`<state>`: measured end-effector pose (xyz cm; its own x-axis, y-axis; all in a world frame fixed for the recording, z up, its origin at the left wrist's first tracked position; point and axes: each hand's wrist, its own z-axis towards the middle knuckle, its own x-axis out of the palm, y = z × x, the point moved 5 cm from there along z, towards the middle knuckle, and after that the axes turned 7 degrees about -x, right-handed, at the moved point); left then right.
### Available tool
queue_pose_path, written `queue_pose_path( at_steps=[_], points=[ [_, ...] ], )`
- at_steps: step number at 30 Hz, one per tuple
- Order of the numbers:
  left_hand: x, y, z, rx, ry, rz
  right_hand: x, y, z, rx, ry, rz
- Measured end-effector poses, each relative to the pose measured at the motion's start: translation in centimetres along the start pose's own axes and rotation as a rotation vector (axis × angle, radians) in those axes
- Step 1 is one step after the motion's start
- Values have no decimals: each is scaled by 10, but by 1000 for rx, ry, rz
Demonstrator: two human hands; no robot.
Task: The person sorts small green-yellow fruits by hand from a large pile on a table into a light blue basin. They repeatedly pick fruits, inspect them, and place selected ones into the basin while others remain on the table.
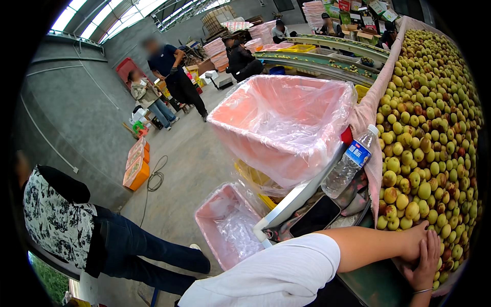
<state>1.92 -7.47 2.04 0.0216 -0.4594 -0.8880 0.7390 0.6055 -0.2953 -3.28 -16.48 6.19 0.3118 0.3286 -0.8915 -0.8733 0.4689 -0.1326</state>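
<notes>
A broad heap of yellow-green jujubes (422,153) with reddish-brown patches fills the right side. At its near edge my left hand (414,240) reaches in from a white sleeve, its fingers mostly hidden. My right hand (425,257), a bangle at its wrist, lies against the left hand; its palm is hidden. Pink cloth (374,165) borders the heap. Beside it leans a clear plastic bottle (351,163) with a blue label. A dark-screened smartphone (316,217) rests on patterned fabric. Beyond stands a pink crate (245,111) lined with clear plastic.
A second lined pink crate (209,211) sits lower down, near a yellow crate (249,170). At left stands a person (57,218) in a patterned top. Orange crates (137,174) and a cable (155,180) lie on the floor. Several people are around the sorting conveyor (314,63).
</notes>
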Motion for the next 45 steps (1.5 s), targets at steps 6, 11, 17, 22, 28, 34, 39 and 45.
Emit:
queue_pose_path(
  at_steps=[6,11,17,22,28,34,39,45],
  points=[
    [-4,1,-8,112,-248,83,16,-7,-4,62,-131,-72],
    [6,6,-10,87,-297,127,25,-18,-7,239,-163,-73],
    [-25,7,-18,121,-541,-17,21,-22,-6,339,-170,-75],
    [-38,8,-25,219,-718,-28,18,-17,1,305,-279,27],
    [-61,-9,-45,522,-609,61,32,-3,14,23,-134,61],
    [-71,-16,-40,481,-575,-77,35,10,8,56,-176,73],
    [-75,-19,-42,491,-450,-82,67,10,5,38,-104,175],
    [-101,2,-38,47,-471,112,42,15,16,-22,-118,18]
  ],
)
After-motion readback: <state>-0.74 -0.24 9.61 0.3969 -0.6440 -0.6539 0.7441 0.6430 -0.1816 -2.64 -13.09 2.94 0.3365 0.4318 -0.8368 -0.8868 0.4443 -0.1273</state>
